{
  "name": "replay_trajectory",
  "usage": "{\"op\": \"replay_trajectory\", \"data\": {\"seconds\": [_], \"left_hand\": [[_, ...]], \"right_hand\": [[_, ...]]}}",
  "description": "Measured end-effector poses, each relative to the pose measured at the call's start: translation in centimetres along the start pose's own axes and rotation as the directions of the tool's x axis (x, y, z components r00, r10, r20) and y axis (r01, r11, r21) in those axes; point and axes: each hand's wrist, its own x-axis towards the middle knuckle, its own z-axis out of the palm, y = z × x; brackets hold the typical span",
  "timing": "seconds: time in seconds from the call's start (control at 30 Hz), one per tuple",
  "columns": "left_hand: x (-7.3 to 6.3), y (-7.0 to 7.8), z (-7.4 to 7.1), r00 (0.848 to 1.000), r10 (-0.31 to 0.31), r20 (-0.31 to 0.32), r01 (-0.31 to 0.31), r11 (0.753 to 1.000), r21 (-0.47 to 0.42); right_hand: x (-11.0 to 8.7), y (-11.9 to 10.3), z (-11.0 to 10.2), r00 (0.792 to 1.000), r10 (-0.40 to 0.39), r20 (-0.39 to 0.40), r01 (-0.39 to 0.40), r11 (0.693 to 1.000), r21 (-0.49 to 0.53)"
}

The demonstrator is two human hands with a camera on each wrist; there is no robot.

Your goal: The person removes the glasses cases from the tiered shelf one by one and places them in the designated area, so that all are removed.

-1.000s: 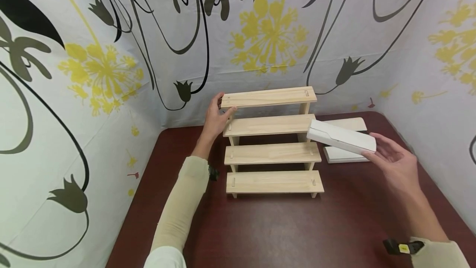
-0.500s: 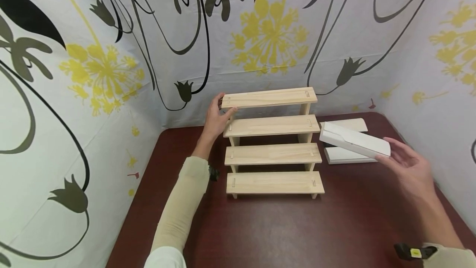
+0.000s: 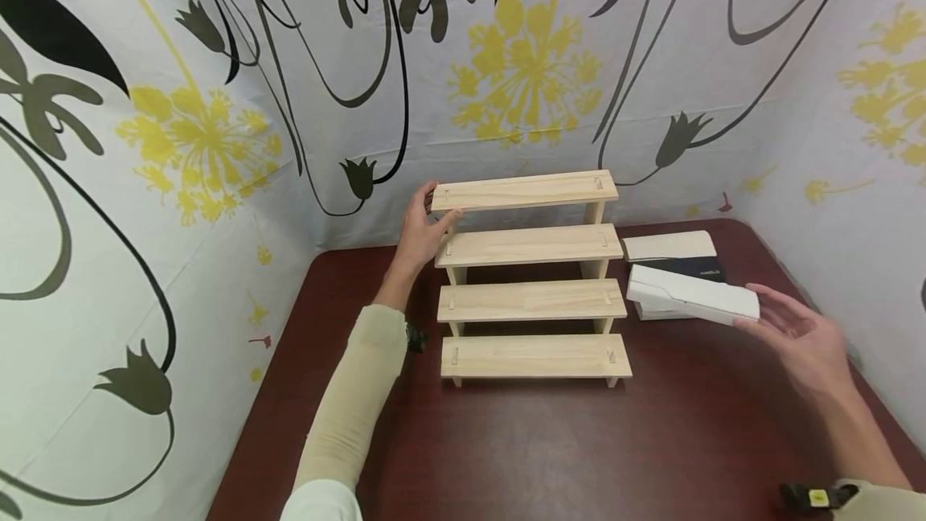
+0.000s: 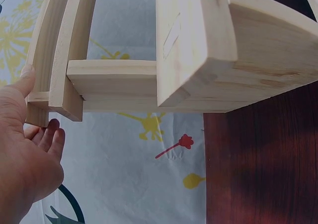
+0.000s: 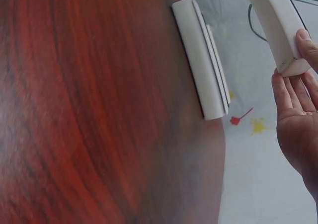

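Observation:
A four-tier shelf rack (image 3: 531, 244) of pale wood stands near the back of the table. At the left end of its top board, my left hand (image 3: 421, 235) grips the board, thumb at the front edge and fingers behind; the left wrist view shows the fingertips (image 4: 49, 130) curled at the board's end. To the right of the rack, my right hand (image 3: 803, 340) pinches one end of a long white glasses case (image 3: 690, 293). This case is held up at a slight tilt, its flap side facing forward. In the right wrist view the thumb (image 5: 304, 37) presses its side.
Behind the held case lie a cream case (image 3: 669, 245) and a dark case (image 3: 698, 268) with small lettering. Another white case (image 3: 654, 311) is partly hidden under it. Flowered cloth (image 3: 528, 79) surrounds the dark red table (image 3: 535, 449) at the back and sides.
My right hand has carried the white glasses case rightward, away from the rack, then lowered it toward the front, uncovering the dark case. The left hand keeps its grip on the top board.

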Motion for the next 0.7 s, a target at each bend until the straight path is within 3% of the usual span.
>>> {"op": "replay_trajectory", "data": {"seconds": [0.13, 0.23, 0.7], "left_hand": [[-0.1, 0.0, 0.0, 1.000, 0.004, 0.002, -0.004, 1.000, -0.006], [-0.1, 0.0, 0.0, 1.000, 0.006, 0.002, -0.006, 1.000, -0.005], [-0.1, 0.0, 0.0, 1.000, 0.010, 0.005, -0.010, 1.000, -0.016]], "right_hand": [[-0.1, 0.4, -0.4, 1.000, 0.020, 0.001, -0.020, 0.979, -0.204], [0.0, 0.9, -0.6, 1.000, 0.024, 0.003, -0.022, 0.955, -0.297], [0.0, 2.5, -1.3, 0.992, 0.105, 0.067, -0.072, 0.924, -0.376]]}}
